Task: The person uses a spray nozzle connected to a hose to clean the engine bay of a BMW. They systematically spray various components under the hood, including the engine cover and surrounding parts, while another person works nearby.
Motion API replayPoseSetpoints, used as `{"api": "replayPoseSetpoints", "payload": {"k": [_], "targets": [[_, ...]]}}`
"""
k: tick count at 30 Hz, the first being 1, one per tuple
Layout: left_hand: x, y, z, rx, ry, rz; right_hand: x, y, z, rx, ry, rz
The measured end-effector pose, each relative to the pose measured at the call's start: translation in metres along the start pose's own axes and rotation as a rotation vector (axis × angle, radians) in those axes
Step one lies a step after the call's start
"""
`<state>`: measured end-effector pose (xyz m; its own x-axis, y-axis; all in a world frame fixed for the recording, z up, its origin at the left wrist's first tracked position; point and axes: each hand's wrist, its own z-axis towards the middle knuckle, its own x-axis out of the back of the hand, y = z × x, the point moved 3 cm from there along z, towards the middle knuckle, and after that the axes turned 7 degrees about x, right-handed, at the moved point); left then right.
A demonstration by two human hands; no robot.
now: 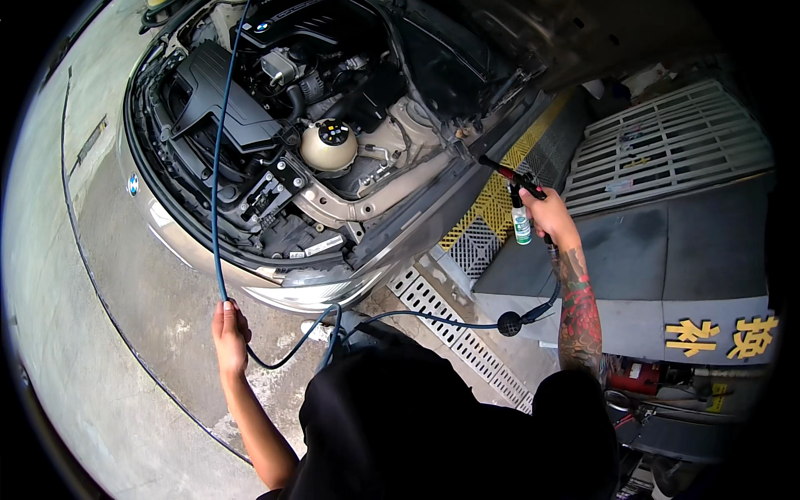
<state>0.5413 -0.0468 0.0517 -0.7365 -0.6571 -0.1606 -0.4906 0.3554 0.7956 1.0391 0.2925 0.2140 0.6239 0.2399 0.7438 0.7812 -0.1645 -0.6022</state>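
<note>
Gripping spray gun (518, 185) in right hand (546, 215), nozzle aimed up-left

Yellow-character sign (721, 336) lower right — green-labelled bottle (522, 225) above.

I see concrete floor (125, 367) | car (275, 150) standing on it | white drain grate (454, 329) set in floor beside car | yellow grating (500, 196) farther right

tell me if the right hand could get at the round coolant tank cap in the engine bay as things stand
Probably not right away. The right hand is closed around a spray gun with a small bottle, out beside the car, apart from the cap. The hood is up and nothing covers the cap.
</note>
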Motion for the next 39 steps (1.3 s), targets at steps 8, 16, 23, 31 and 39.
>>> {"api": "replayPoseSetpoints", "payload": {"k": [8,16,23,31,39], "targets": [[0.006,0.001,0.000,-0.002,-0.022,0.006,-0.022,-0.014,-0.051,-0.008,-0.025,-0.050],[0.012,0.001,0.001,-0.021,-0.036,-0.021,-0.048,-0.012,-0.080,0.064,-0.072,-0.149],[0.014,0.000,0.003,-0.038,-0.058,-0.016,-0.076,-0.016,-0.107,0.169,-0.122,-0.158],[0.016,0.005,0.003,-0.032,-0.075,-0.022,-0.107,-0.040,-0.149,0.157,-0.223,-0.257],[0.019,0.009,0.005,-0.026,-0.093,-0.010,-0.144,-0.054,-0.174,0.186,-0.309,-0.235]]}}
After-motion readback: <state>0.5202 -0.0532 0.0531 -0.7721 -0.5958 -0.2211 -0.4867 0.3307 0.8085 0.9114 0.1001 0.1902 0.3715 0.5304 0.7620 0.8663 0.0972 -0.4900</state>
